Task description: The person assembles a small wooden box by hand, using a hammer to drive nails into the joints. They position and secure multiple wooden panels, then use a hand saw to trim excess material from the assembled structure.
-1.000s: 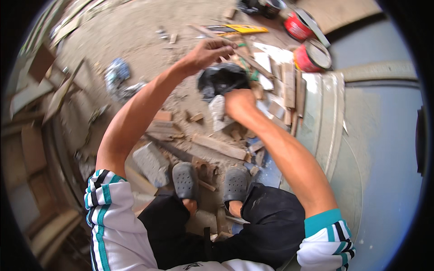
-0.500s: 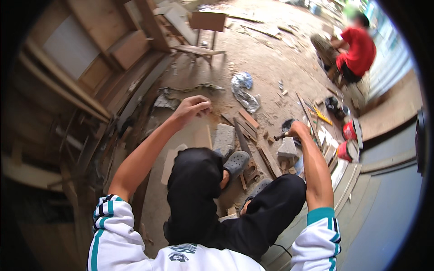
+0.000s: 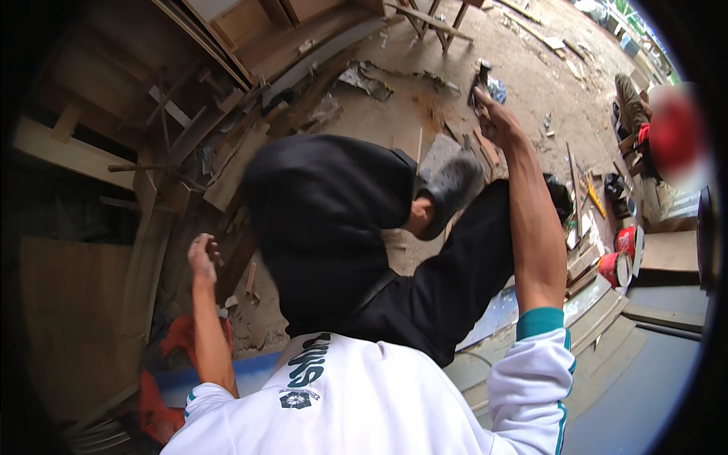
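My right hand (image 3: 493,117) is raised ahead of my right knee, closed around a hammer (image 3: 483,74) whose dark head points up and away from me. Out to my left, low beside my body, hangs my left hand (image 3: 202,258). Its fingers are loosely bent and apart, with nothing in them. Wood scraps (image 3: 252,279) lie on the ground near that hand. A grey concrete block (image 3: 440,154) sits partly hidden behind my grey clog (image 3: 455,189).
Wooden cabinet frames and boards (image 3: 76,155) crowd the left side. Orange cloth-like material (image 3: 155,402) lies by my left elbow. Red cans (image 3: 616,267) and a yellow-handled tool (image 3: 596,199) stand or lie at right. A person in red (image 3: 675,140) sits at far right.
My left hand has swung from the front down to my left side. The right hand has lifted the hammer forward and up. My view has tilted, and my left knee has risen.
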`<state>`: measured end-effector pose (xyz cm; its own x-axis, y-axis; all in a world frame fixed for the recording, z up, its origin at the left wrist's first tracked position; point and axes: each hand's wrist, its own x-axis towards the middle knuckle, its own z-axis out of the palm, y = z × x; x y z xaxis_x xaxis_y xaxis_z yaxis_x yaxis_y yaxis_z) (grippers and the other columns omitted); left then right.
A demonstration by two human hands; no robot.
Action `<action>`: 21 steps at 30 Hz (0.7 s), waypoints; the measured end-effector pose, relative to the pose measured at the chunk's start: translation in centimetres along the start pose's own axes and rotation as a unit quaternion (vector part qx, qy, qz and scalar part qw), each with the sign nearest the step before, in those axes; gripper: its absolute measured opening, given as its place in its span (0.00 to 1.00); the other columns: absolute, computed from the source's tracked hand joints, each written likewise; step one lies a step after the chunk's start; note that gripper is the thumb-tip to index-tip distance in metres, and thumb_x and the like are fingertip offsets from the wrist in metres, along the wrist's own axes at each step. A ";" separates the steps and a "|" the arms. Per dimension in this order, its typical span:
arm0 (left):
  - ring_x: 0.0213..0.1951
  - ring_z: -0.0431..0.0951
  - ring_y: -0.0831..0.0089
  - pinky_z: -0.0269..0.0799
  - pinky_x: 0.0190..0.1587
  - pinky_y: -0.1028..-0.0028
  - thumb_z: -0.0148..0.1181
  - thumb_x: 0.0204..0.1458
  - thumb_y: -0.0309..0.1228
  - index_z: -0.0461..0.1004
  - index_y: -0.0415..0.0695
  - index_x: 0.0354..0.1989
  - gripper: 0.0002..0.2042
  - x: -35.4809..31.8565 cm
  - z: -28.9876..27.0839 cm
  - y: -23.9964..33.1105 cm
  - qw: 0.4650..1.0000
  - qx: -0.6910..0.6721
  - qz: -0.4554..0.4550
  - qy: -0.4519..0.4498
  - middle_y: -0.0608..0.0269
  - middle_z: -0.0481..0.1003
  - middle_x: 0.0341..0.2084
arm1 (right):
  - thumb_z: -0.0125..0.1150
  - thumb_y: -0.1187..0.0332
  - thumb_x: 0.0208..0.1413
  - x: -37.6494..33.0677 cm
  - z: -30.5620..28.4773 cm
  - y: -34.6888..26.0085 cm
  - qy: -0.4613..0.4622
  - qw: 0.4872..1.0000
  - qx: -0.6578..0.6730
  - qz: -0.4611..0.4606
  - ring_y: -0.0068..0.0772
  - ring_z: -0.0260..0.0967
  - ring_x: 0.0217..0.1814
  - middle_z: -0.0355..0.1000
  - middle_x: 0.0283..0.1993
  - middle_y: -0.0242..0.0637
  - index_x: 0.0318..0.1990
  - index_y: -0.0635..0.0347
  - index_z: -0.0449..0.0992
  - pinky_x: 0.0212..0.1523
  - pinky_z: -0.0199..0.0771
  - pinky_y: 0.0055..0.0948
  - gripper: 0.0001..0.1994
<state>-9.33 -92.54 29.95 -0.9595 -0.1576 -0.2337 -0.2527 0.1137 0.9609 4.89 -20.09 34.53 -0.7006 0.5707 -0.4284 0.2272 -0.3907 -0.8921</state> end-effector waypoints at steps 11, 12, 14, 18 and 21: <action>0.38 0.73 0.83 0.66 0.43 0.79 0.56 0.59 0.42 0.76 0.45 0.45 0.14 3.6 10.5 29.5 0.875 0.313 0.354 -0.106 0.71 0.76 0.36 | 0.67 0.46 0.50 3.5 2.9 -0.8 0.195 0.905 -0.233 -0.298 0.28 0.73 0.24 0.73 0.25 0.36 0.34 0.66 0.77 0.27 0.72 0.29 0.26; 0.42 0.74 0.82 0.67 0.47 0.78 0.56 0.59 0.41 0.76 0.43 0.48 0.16 2.6 9.9 35.5 0.826 0.388 0.390 -0.121 0.70 0.77 0.39 | 0.67 0.46 0.50 2.1 5.6 -0.7 0.147 0.939 -0.178 -0.254 0.28 0.72 0.24 0.73 0.25 0.36 0.34 0.66 0.77 0.27 0.72 0.29 0.26; 0.42 0.77 0.74 0.70 0.48 0.74 0.57 0.57 0.41 0.77 0.42 0.47 0.17 2.1 15.2 36.7 0.710 0.470 0.503 -0.146 0.66 0.79 0.38 | 0.68 0.49 0.51 1.2 7.3 0.3 0.096 0.974 -0.117 -0.169 0.27 0.70 0.21 0.71 0.23 0.35 0.33 0.67 0.76 0.26 0.71 0.30 0.24; 0.38 0.80 0.60 0.74 0.41 0.64 0.60 0.49 0.36 0.79 0.39 0.35 0.12 -2.8 26.3 31.6 0.718 0.475 0.484 -0.154 0.51 0.80 0.33 | 0.67 0.58 0.54 3.9 7.9 3.1 0.026 0.997 -0.027 -0.069 0.29 0.67 0.21 0.70 0.23 0.37 0.29 0.66 0.73 0.25 0.69 0.31 0.17; 0.42 0.79 0.66 0.73 0.46 0.69 0.59 0.54 0.41 0.79 0.43 0.43 0.16 4.6 29.4 23.5 0.688 0.471 0.498 -0.237 0.59 0.80 0.38 | 0.67 0.60 0.54 2.6 8.3 3.3 0.043 0.986 -0.157 -0.044 0.30 0.68 0.23 0.70 0.23 0.38 0.28 0.67 0.73 0.26 0.69 0.32 0.16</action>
<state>-23.35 -61.78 47.12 -0.5911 0.7717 0.2346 0.8060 0.5539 0.2086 -1.80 -25.93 31.73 -0.6703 0.6562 -0.3465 0.3761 -0.1021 -0.9209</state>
